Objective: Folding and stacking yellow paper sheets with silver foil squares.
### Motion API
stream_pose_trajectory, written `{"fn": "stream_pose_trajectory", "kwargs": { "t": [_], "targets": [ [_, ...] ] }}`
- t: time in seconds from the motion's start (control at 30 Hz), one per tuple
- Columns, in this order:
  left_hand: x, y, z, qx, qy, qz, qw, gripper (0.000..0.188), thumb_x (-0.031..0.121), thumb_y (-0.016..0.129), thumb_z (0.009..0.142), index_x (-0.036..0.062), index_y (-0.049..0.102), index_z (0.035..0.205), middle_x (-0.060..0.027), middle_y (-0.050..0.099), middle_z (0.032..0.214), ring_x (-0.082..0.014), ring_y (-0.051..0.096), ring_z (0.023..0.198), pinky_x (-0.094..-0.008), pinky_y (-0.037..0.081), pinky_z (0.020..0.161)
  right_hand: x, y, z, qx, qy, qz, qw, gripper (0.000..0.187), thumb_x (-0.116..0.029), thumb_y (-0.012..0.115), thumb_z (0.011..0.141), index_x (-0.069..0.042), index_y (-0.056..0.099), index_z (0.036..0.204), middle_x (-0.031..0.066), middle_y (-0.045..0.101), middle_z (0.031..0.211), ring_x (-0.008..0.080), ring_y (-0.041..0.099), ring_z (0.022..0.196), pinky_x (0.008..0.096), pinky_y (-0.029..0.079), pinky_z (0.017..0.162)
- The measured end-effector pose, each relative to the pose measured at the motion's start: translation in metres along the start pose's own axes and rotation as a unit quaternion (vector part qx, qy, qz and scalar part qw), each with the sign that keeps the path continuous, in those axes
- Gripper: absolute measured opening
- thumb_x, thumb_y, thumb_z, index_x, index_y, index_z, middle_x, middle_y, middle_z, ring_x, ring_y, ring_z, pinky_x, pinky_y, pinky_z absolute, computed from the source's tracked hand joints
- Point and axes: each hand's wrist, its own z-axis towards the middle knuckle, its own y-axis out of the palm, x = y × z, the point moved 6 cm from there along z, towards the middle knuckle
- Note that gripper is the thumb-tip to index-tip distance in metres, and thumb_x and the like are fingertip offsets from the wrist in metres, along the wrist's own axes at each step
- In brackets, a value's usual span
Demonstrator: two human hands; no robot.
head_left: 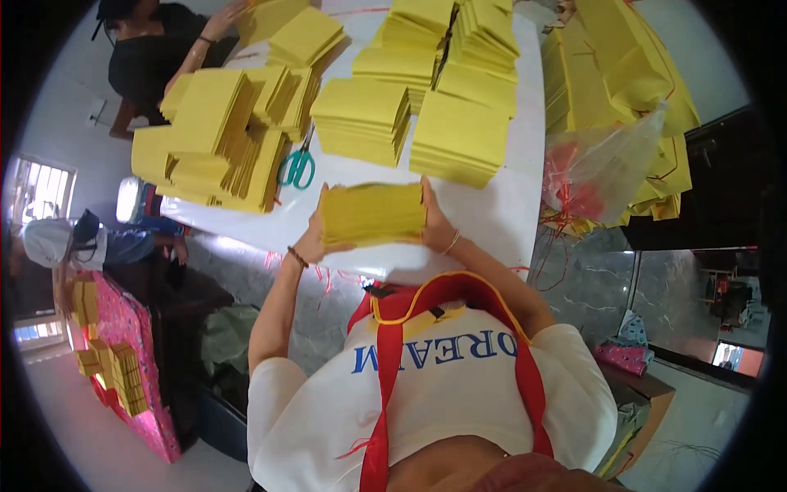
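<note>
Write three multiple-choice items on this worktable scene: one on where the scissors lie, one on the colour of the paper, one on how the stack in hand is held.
1. Where are the scissors?
A. On the white table between the paper piles
B. On the floor
C. In the plastic bag

2. What colour is the paper stack being held?
A. Pink
B. Yellow
C. White

3. How is that stack held?
A. By the left hand alone
B. Lying untouched
C. Between both hands, the right hand on its other end

Answers: 1 A, the green-handled scissors rest on the tabletop beside the piles; 2 B, the sheets are yellow; 3 C, a hand grips each end.
</note>
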Motion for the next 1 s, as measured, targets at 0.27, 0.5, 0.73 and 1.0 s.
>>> {"fn": "stream_pose_trajectory", "kwargs": {
  "t": [0.27, 0.5, 0.73, 1.0],
  "targets": [
    [-0.016, 0.007, -0.008, 0.012, -0.031, 0.048, 0.998, 0.089, 0.008, 0.078, 0.061, -0.0023, 0.026, 0.132, -0.0142, 0.046, 0.126, -0.0219, 0.043, 0.117, -0.0337, 0.034, 0.1, -0.044, -0.012, 0.003, 0.078, -0.004, -0.034, 0.996, 0.125, -0.042, 0.081, 0.055, 0.006, 0.0, 0.138, 0.0263, 0.031, 0.131, 0.0398, 0.035, 0.119, 0.0432, 0.027, 0.102],
    [0.027, -0.008, 0.0, 0.022, -0.118, -0.224, 0.967, 0.08, 0.005, 0.08, 0.059, 0.0013, 0.035, 0.125, -0.011, 0.048, 0.122, -0.0178, 0.042, 0.116, -0.032, 0.036, 0.097, -0.077, -0.041, 0.024, 0.089, -0.022, 0.043, 0.995, 0.094, -0.031, 0.082, 0.057, 0.001, 0.028, 0.127, 0.019, 0.043, 0.121, 0.0295, 0.044, 0.109, 0.0383, 0.034, 0.096],
    [0.065, -0.03, 0.022, 0.065, 0.017, -0.29, 0.955, 0.084, 0.034, 0.065, 0.08, 0.0041, 0.015, 0.139, -0.0135, 0.041, 0.131, -0.0222, 0.043, 0.118, -0.0338, 0.029, 0.101, -0.049, -0.031, -0.009, 0.109, 0.239, 0.362, 0.894, 0.058, -0.012, 0.068, 0.073, -0.005, 0.041, 0.124, 0.0076, 0.053, 0.112, 0.0189, 0.049, 0.109, 0.0335, 0.042, 0.091],
    [0.113, -0.026, 0.028, 0.098, 0.054, -0.455, 0.884, 0.061, 0.028, 0.049, 0.09, 0.0037, 0.022, 0.139, -0.0152, 0.048, 0.127, -0.02, 0.048, 0.113, -0.035, 0.039, 0.093, -0.087, 0.003, -0.002, 0.025, 0.182, 0.857, 0.482, 0.051, -0.045, 0.037, 0.088, -0.011, 0.049, 0.123, 0.0079, 0.051, 0.125, 0.0246, 0.049, 0.113, 0.0425, 0.039, 0.094]
  ]
}}
